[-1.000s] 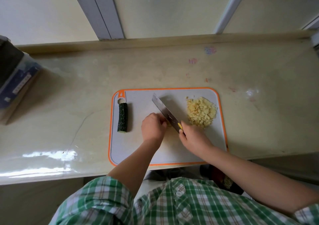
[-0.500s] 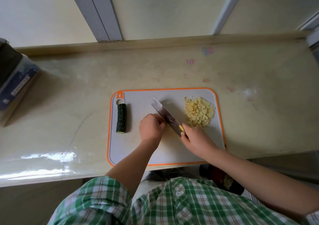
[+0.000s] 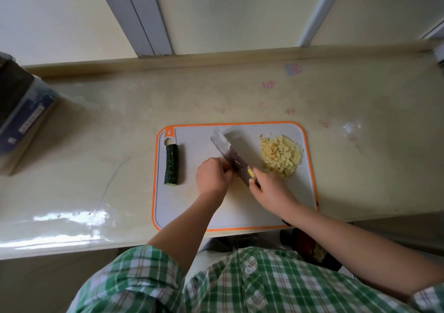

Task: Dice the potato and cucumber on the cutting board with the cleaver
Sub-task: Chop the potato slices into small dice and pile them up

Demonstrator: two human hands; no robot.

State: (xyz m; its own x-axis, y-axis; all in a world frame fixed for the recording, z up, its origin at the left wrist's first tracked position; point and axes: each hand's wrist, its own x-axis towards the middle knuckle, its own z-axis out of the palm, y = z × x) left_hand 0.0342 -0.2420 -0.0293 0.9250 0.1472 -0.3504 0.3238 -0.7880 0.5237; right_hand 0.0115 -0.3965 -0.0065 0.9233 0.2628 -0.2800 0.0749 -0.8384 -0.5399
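A white cutting board [image 3: 206, 212] with an orange rim lies on the counter. At its left side rests a dark green cucumber piece [image 3: 171, 164], whole. A heap of diced potato [image 3: 281, 155] sits at the board's right. My right hand [image 3: 269, 188] grips the handle of the cleaver [image 3: 228, 154], whose blade points up-left across the board's middle. My left hand [image 3: 212, 177] is curled, fingertips down, right against the blade's left side. Whatever it holds down is hidden under the fingers.
A dark box with a blue label [image 3: 21, 116] stands at the counter's left end. The counter's front edge [image 3: 72, 240] runs just below the board. Faint coloured marks [image 3: 292, 69] dot the counter behind the board. A wall with grey frames rises behind.
The cleaver and both hands stay at the board's middle; the blade has shifted only slightly against my left fingers. The cucumber and potato heap have not moved.
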